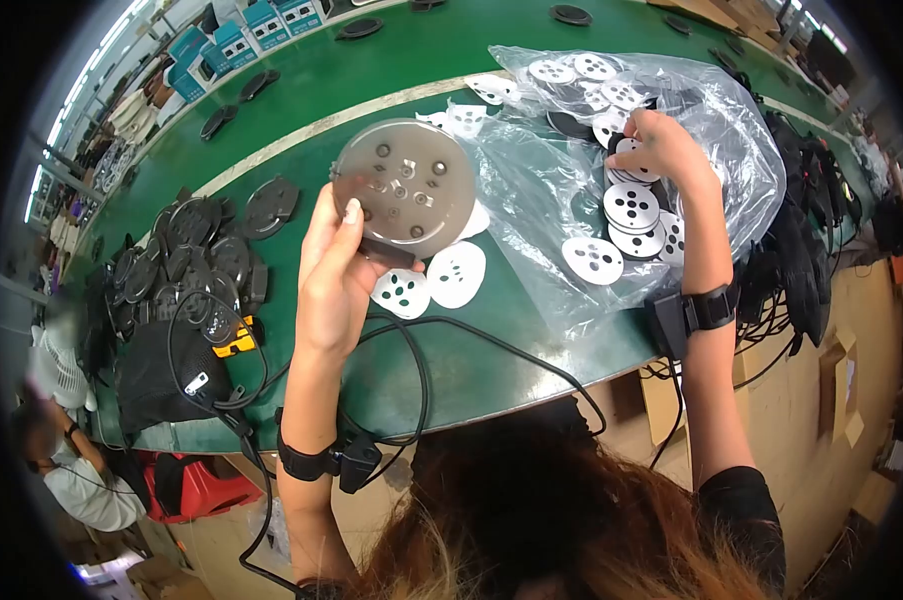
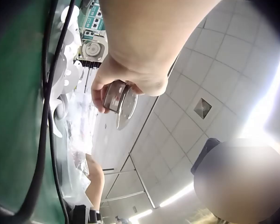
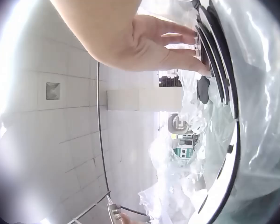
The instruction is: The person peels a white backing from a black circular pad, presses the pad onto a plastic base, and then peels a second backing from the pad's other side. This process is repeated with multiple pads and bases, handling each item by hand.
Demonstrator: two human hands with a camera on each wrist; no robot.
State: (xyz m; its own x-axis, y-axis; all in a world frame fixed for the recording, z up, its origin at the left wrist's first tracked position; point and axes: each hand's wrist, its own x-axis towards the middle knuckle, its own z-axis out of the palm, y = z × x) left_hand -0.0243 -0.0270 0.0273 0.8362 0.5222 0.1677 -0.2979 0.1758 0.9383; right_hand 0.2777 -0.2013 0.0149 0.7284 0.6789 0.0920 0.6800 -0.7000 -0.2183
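A round translucent grey disc part [image 1: 407, 185] with small holes is held up by the left hand [image 1: 333, 270], thumb over its face and fingers behind it. In the left wrist view the left hand [image 2: 126, 77] grips this part [image 2: 127, 107] by its edge. The right hand [image 1: 666, 150] reaches onto a stack of white-faced discs [image 1: 633, 207] on a clear plastic bag [image 1: 541, 190]. In the right wrist view the fingertips of the right hand [image 3: 163, 44] touch dark-edged stacked discs [image 3: 214, 56]; whether they pinch one is unclear.
White perforated sheets [image 1: 457, 275] lie on the green table [image 1: 491, 370] before the left hand. Several translucent parts [image 1: 191, 225] and a black pouch [image 1: 166, 375] are at the left. Black cables [image 1: 511, 345] cross the front; black items [image 1: 801, 210] lie at the right.
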